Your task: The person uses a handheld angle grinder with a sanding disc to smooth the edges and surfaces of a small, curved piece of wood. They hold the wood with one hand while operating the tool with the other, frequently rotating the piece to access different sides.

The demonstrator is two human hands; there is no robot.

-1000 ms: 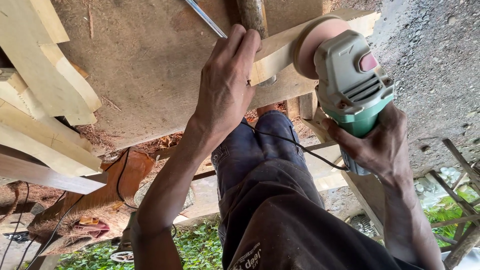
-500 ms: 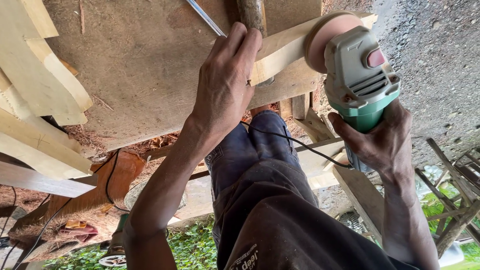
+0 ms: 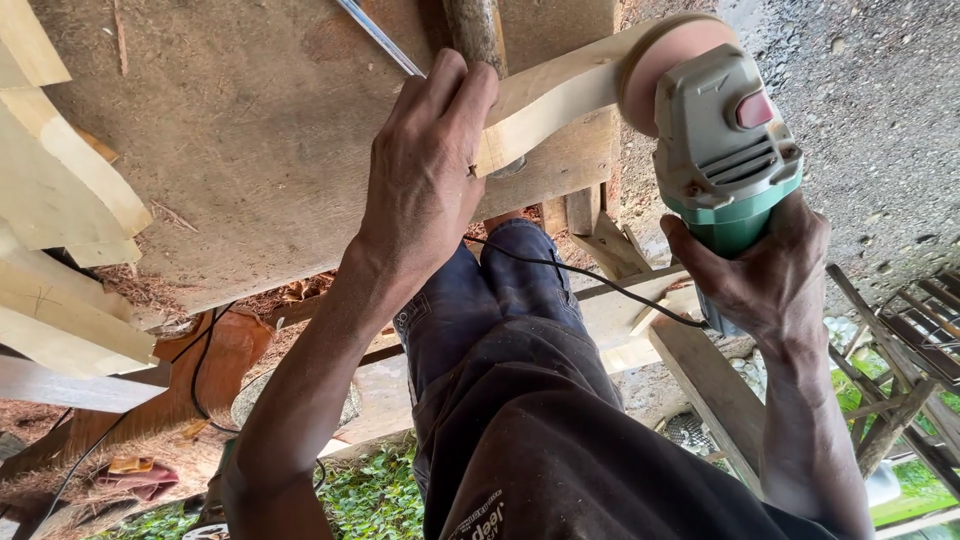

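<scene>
Left hand [image 3: 425,175]: laid flat over the pale curved wooden strip [image 3: 555,95], palm down, fingers stretched along it and pressing it onto the table; not wrapped round anything.
Right hand [image 3: 765,270]: fingers curled tight round the green rear body of the grey and green electric sander [image 3: 725,150], holding it.
Electric sander: its round pink sanding disc [image 3: 665,60] lies against the right end of the wooden strip; a red switch sits on the grey housing.
Pale curved wooden strip: lies across the near edge of the table, running from under the left hand out to the disc.
Table: a broad, rough brown wooden table [image 3: 240,150], dusted with sawdust.
Black power cord [image 3: 570,268]: runs from the sander side across the person's blue-trousered knees [image 3: 500,290].
Round wooden handle [image 3: 475,35]: lies on the table just beyond the left fingertips.
Thin metal rod [image 3: 380,38]: lies on the table, slanting toward the left hand.
Pale cut planks [image 3: 60,190]: stacked at the left edge.
Ground: grey gravel [image 3: 870,130] right of the sander.
</scene>
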